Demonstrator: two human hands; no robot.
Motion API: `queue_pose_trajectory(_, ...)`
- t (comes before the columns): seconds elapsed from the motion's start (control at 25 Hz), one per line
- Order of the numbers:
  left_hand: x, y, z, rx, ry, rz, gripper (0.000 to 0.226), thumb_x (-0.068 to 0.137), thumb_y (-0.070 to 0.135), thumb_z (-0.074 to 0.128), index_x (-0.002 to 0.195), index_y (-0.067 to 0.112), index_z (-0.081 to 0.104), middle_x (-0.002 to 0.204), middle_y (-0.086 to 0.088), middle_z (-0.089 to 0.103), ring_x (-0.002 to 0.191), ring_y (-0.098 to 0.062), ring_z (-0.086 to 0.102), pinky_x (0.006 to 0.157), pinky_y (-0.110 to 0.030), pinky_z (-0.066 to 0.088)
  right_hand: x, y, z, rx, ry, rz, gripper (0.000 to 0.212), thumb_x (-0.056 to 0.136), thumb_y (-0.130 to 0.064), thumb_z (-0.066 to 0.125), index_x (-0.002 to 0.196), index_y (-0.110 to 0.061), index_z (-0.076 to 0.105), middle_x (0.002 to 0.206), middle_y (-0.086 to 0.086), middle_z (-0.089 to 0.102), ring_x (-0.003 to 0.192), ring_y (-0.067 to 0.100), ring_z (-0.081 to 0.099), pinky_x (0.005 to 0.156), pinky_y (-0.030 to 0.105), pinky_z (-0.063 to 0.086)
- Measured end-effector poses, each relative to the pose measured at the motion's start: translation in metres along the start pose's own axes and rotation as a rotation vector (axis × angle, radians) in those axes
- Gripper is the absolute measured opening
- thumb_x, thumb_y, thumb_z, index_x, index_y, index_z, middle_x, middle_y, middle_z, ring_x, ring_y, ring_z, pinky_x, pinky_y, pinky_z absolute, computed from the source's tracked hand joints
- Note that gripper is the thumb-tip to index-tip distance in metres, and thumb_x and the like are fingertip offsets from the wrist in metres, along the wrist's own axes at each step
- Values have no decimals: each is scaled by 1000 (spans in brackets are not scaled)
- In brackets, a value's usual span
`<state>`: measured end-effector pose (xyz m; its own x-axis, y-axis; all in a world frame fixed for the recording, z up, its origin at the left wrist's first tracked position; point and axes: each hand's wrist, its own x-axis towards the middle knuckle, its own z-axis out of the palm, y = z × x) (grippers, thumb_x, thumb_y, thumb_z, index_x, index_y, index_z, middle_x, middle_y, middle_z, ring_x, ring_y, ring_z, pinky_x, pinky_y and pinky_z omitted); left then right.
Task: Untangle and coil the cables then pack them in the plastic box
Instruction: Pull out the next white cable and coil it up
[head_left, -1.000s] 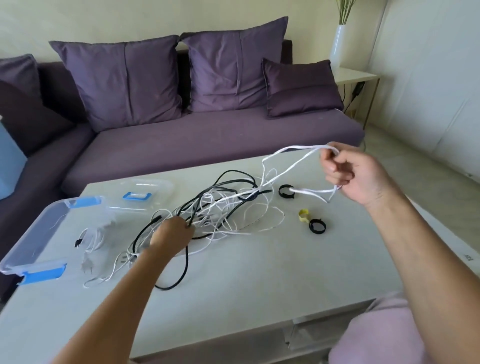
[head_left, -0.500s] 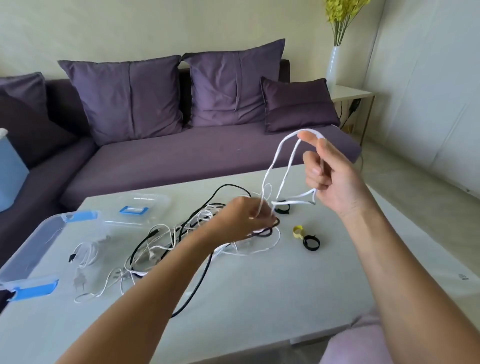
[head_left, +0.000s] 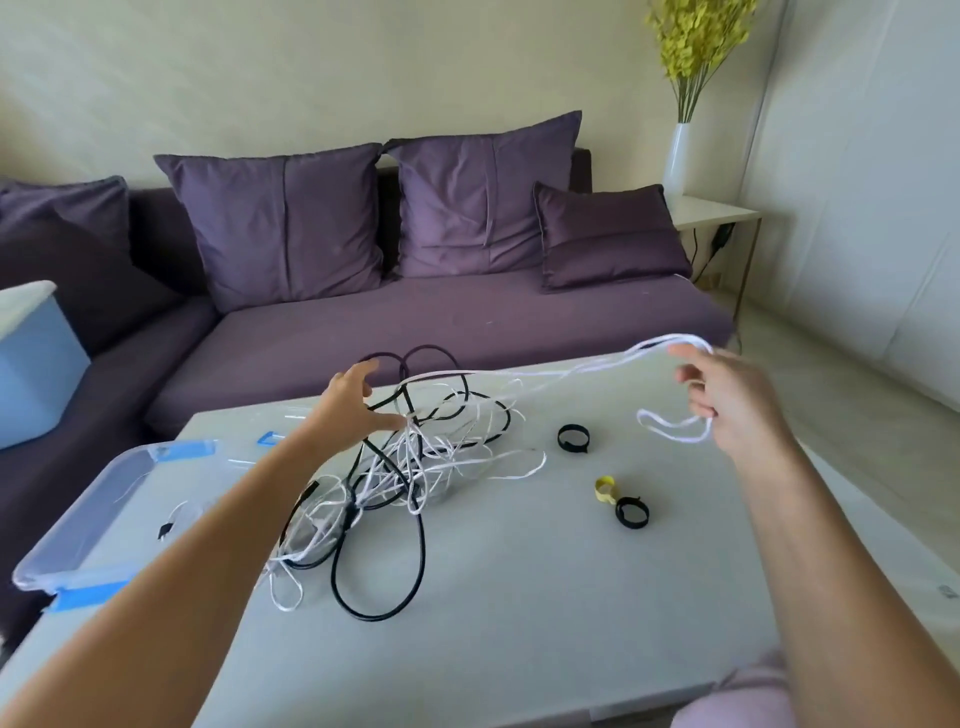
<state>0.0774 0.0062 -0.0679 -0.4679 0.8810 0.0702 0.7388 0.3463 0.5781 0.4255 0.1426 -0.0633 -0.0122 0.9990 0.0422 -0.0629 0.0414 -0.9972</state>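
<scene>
**Pale tabletop before a purple sofa, a cable tangle at its middle**

A pale tabletop (head_left: 519, 649) stands in front of a purple sofa (head_left: 415, 322) with cushions along its back. At the far right a white vase (head_left: 677, 161) of yellow flowers sits on a small side table (head_left: 717, 212).

The right hand (head_left: 727, 405) is raised over the right side of the tabletop. Its fingers are curled round loops of the white cable (head_left: 415, 447). One loop passes over the extended forefinger and another hangs below the fist. From there, strands run left and down into the tangle.

The left hand (head_left: 353, 400) reaches over the far side of the tangle with its fingers spread. Its thumb tip lies at the bunched white strands, but I cannot tell whether it pinches them.

The white cable is wound together with a black cable (head_left: 421, 551), whose big loop lies nearest on the tabletop.

The clear plastic box (head_left: 78, 525) with blue latches sits open at the left edge, just beside the tangle. A cable end lies inside it. Its lid (head_left: 270, 438) lies just beyond it.

To the right of the tangle are a black strap ring (head_left: 573, 438) and, nearer, a yellow strap (head_left: 604, 489) touching a second black ring (head_left: 632, 513).
</scene>
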Motion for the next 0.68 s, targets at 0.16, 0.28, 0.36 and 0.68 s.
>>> queue_pose_trajectory(0.16, -17, -12, 12, -230, 30, 38, 77, 85, 13, 67, 148, 16, 22, 127, -7, 51, 79, -18, 55, 75, -29, 42, 4, 31, 6, -954, -73, -2, 17, 89, -11, 52, 77, -6, 62, 73, 8, 65, 68, 26, 56, 57, 28, 38)
queue_pose_trajectory(0.28, -26, -22, 23, -436, 39, 58, 64, 92, 5, 56, 146, 18, 26, 121, -8, 56, 53, -8, 51, 60, -25, 44, -15, 37, 25, -1415, -431, 159, 14, 88, -5, 49, 89, -3, 62, 93, 13, 69, 70, 24, 60, 61, 26, 44)
queue_pose_trajectory(0.36, -34, -24, 27, -554, 8, 63, 58, 94, -2, 47, 146, 15, 26, 117, -10, 56, 47, -2, 51, 50, -18, 44, -35, 35, 45, -1503, -546, 61, 26, 87, -3, 47, 110, -5, 60, 116, 14, 61, 95, 25, 60, 74, 28, 47)
queue_pose_trajectory(0.68, -55, -21, 44, -637, -136, 137, 72, 89, 1, 59, 146, 25, 21, 113, -1, 63, 53, -14, 63, 50, -26, 51, -96, 39, 138, -711, -771, -246, 26, 91, -34, 60, 110, -17, 56, 97, -2, 65, 77, -6, 57, 69, 11, 38)
